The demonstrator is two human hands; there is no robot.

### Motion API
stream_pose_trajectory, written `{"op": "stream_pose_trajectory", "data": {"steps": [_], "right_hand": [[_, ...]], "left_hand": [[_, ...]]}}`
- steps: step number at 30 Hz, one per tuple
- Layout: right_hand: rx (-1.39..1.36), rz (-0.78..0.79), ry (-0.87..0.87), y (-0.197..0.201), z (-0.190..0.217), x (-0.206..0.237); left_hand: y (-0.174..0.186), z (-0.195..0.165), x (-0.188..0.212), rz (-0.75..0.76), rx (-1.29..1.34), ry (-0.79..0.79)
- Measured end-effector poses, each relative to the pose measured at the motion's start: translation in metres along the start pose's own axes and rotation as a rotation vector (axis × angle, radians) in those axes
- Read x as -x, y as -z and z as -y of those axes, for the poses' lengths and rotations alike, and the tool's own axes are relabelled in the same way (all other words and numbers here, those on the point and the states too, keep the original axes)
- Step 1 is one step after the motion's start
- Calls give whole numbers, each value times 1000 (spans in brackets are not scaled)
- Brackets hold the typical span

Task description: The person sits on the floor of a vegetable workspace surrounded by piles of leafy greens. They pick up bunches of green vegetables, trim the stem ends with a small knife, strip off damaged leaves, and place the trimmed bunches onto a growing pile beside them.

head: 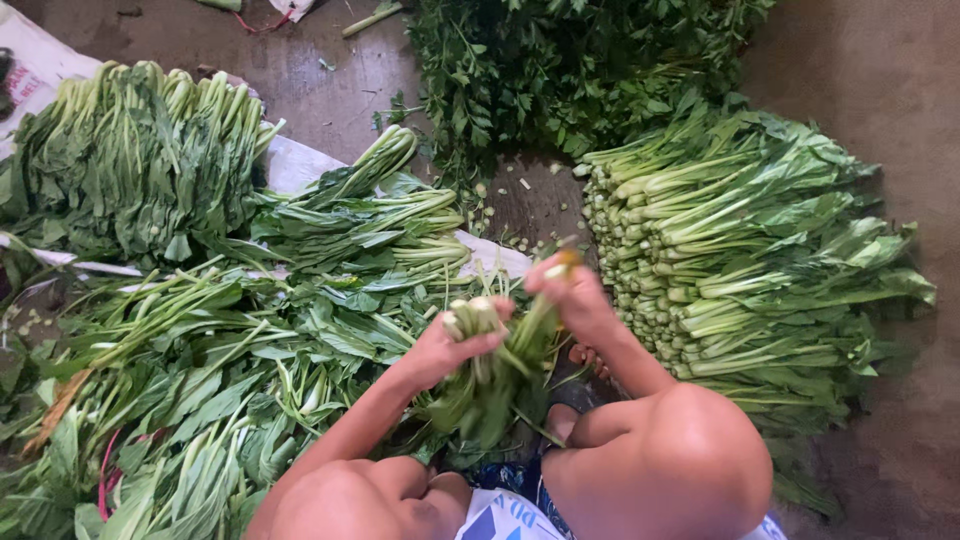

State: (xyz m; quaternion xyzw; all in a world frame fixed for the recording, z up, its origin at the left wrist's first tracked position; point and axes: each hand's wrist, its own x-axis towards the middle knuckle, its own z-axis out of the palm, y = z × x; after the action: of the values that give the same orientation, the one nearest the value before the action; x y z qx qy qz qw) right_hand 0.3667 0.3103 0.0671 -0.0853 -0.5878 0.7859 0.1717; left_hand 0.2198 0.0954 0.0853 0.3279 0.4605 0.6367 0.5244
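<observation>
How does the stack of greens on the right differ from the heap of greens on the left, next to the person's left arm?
The right stack is neatly layered, cut stem ends aligned facing the middle; the left heap lies loose, stems pointing several ways. The right stack sits directly on the bare floor; the left heap lies partly over a white sheet. Both are leafy greens with pale stems, like the bunch gripped by the left hand and right hand.

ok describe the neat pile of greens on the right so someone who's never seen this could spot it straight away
Start at the person's right hand and look just past it, toward the bare floor on the right. The stacked pile lies there, every pale cut stem end facing the hand and the leaves fanning outward. Unlike the loose greens scattered on the other side, its stalks lie parallel in tidy layers.
</observation>
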Motion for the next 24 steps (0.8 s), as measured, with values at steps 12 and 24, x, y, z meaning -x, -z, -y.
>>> {"op": "stream_pose_trajectory", "data": {"steps": [12,24], "right_hand": [[-65,-702,499,74,103,31],[1213,292,235,-35,78,-20]], "left_hand": [[20,-15,7,-158,-90,-115],[14,-24,1,-158,-74,1]]}}
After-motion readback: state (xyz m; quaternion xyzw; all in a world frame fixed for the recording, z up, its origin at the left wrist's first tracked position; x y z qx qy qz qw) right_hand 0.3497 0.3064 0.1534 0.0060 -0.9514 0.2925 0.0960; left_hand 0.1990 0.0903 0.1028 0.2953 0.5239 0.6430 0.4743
